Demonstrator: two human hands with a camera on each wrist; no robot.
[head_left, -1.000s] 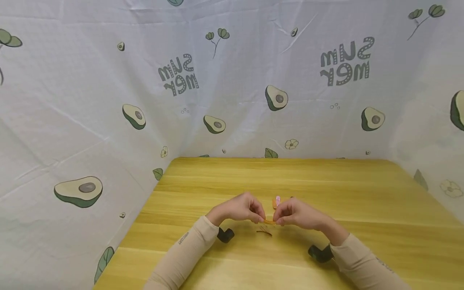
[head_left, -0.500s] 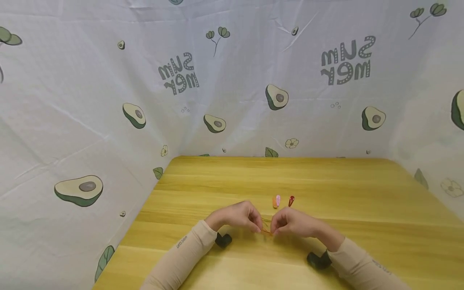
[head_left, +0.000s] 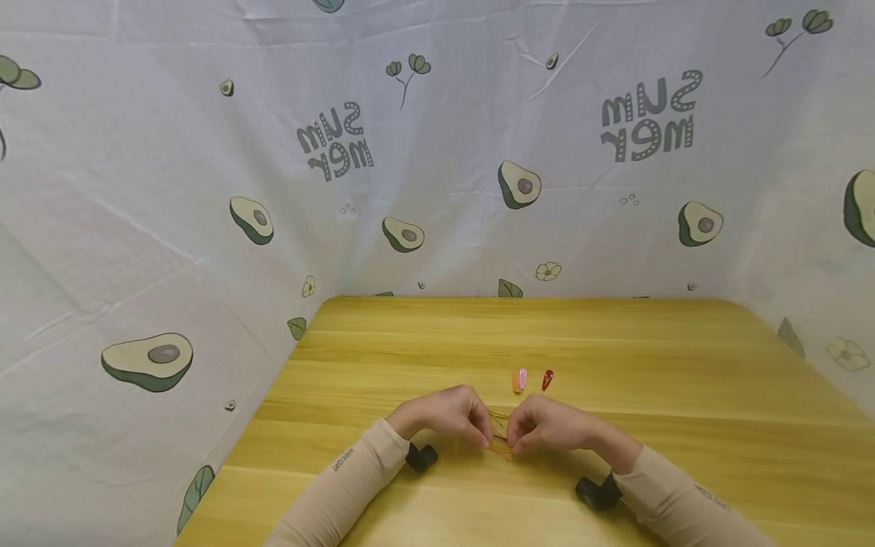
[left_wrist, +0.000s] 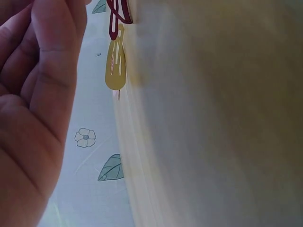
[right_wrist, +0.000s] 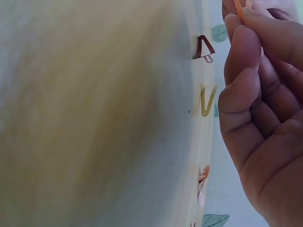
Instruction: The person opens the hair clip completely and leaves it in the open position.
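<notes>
At the dial's centre, with 12 o'clock pointing away from me, I record one orange clip [head_left: 501, 449] held between my two hands. My left hand [head_left: 453, 410], at 10 o'clock, pinches one end; my right hand [head_left: 557, 425], at 2 o'clock, pinches the other. Whether the piece touches the tabletop [head_left: 649, 357] I cannot tell. Just beyond it, towards 12 o'clock, lie one yellow clip [right_wrist: 207, 103] and one dark red clip [right_wrist: 200, 47], both with legs spread; the right wrist view shows them apart. Farther out, between 12 and 1 o'clock, I count one second orange clip [head_left: 516, 385] and one pink clip [head_left: 522, 378], side by side. At 1 o'clock lies one red clip [head_left: 548, 380], near that pair but apart. Black devices number two: a left device [head_left: 421, 457] at 9 o'clock and a right device [head_left: 598, 494] at 4 o'clock. One pale curtain [head_left: 458, 144], bearing two mirrored "summer" prints, hangs beyond at 12 o'clock.
</notes>
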